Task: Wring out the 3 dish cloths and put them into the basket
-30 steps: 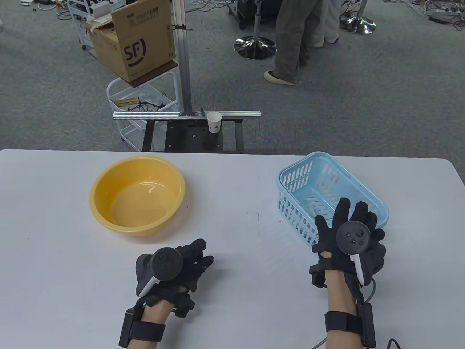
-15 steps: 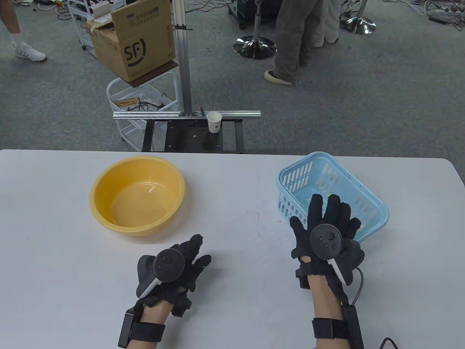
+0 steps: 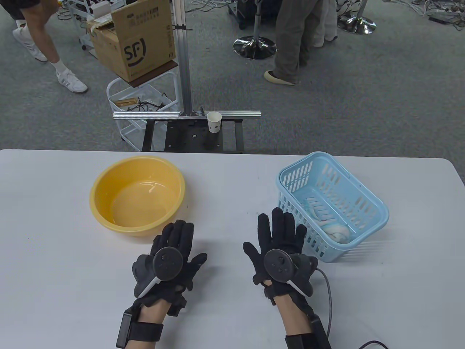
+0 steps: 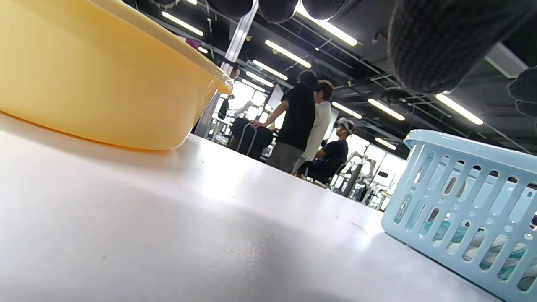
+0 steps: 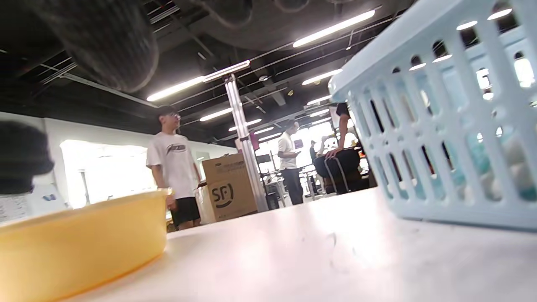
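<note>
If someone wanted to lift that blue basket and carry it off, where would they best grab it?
Probably by the rim of the basket, one hand on each long side, coming down from above. The rim is a thick band standing clear above the slotted walls, so fingers can hook under it. No handle shows. The right hand lies flat right beside its near corner, and the cloths sit low inside.

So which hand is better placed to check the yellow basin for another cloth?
Left, probably. The left hand lies open just in front of the yellow basin, while the right hand is beside the blue basket, where cloths lie.
</note>
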### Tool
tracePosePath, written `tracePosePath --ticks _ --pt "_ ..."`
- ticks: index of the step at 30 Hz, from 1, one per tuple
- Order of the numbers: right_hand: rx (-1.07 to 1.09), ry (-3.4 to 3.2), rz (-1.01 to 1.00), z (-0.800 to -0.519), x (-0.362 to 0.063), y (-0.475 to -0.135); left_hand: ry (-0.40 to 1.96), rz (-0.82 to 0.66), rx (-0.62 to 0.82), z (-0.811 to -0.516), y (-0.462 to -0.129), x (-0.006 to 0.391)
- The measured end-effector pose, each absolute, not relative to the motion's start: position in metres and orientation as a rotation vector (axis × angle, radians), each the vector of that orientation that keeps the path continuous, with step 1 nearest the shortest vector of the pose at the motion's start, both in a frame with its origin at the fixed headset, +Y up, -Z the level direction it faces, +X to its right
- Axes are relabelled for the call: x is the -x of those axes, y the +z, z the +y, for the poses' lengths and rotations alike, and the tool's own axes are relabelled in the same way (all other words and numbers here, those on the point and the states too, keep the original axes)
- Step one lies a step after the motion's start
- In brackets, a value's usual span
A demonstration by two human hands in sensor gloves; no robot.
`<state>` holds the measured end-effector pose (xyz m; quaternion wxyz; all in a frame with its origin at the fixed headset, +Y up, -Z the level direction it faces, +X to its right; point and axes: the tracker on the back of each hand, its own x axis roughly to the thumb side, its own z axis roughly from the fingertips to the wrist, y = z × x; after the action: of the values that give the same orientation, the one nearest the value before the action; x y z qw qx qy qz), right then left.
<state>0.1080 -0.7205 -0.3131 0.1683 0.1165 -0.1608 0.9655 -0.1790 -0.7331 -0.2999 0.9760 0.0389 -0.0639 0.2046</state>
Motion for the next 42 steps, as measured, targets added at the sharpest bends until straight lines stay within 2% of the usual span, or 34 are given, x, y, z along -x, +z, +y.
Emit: tracePosePath --ticks 5,11,23,42 --pt "-0.371 2.777 -0.362 -0.742 -0.106 -0.315 0.371 -0.107 -0.054 -0.737 -0.301 0.181" --pt "-0.406 2.789 -0.28 -0.753 -0.102 -0.315 0.342 -0.073 -0.026 -0.74 -0.302 0.185" --pt "-0.43 2.808 -0.249 -0.755 -0.099 -0.314 0.315 -0.018 0.06 -0.747 -0.303 0.189" --pt "-0.36 2.802 -0.214 -0.756 -0.105 -0.316 0.296 -0.009 0.08 -0.747 -0.303 0.19"
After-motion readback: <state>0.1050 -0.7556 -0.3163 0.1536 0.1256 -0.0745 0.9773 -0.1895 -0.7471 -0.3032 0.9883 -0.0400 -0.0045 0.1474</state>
